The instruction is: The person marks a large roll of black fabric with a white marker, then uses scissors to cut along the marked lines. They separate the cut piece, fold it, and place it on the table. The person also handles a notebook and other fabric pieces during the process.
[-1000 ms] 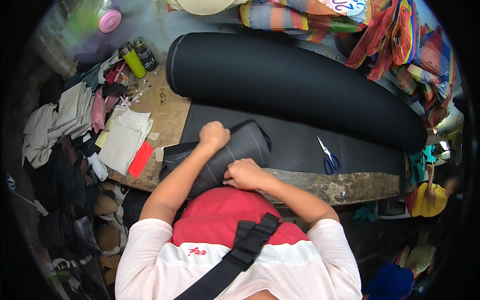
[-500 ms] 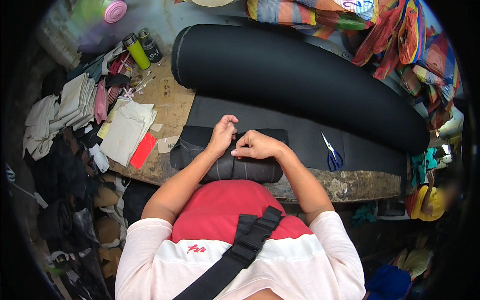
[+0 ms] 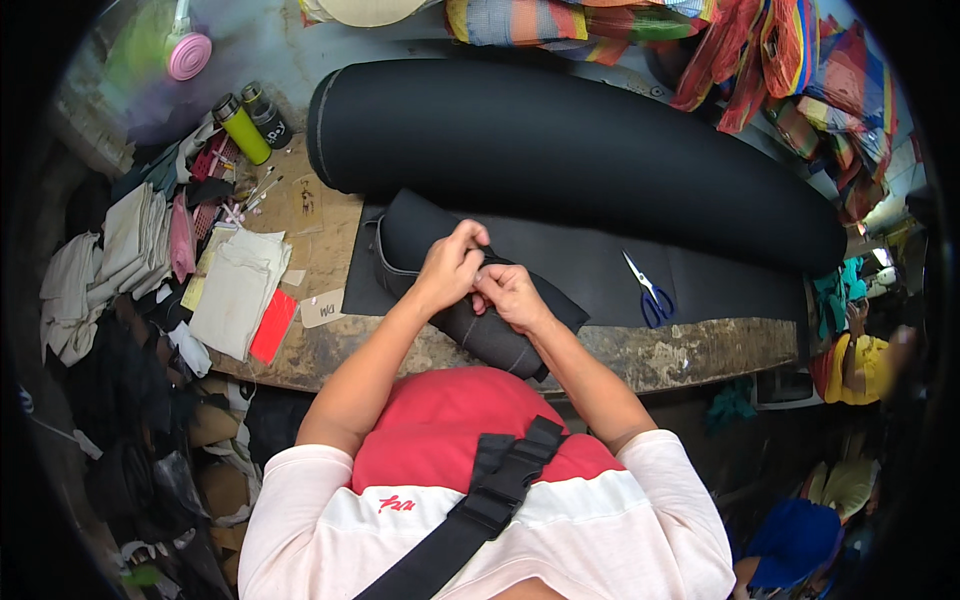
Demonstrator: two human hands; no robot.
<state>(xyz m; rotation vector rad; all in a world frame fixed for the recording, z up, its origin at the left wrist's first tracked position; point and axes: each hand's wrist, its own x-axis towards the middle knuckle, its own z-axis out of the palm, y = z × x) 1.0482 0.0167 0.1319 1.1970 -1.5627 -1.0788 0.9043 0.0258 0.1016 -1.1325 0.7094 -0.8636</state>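
The table (image 3: pixel 330 345) spreads to both sides of the fingers (image 3: pixel 468 233), its worn front edge on their near side. Beyond them lies a big black roll (image 3: pixel 570 150), and a flat black sheet (image 3: pixel 580 262) runs from under them out to their right. Directly beneath is the bundle (image 3: pixel 492 336), dark folded fabric lying aslant (a pale line crosses its near part). Left of them is a white cloth (image 3: pixel 238 290). The left hand (image 3: pixel 450 273) and right hand (image 3: pixel 512 299) meet over the bundle's middle, fingers bent, tips close together; I cannot tell whether they pinch anything. Far left and beyond stands a green bottle (image 3: pixel 243 130). To their right, on the sheet, lie blue-handled scissors (image 3: pixel 655 306); to their left, beside the cloth, a red card (image 3: pixel 273 327).
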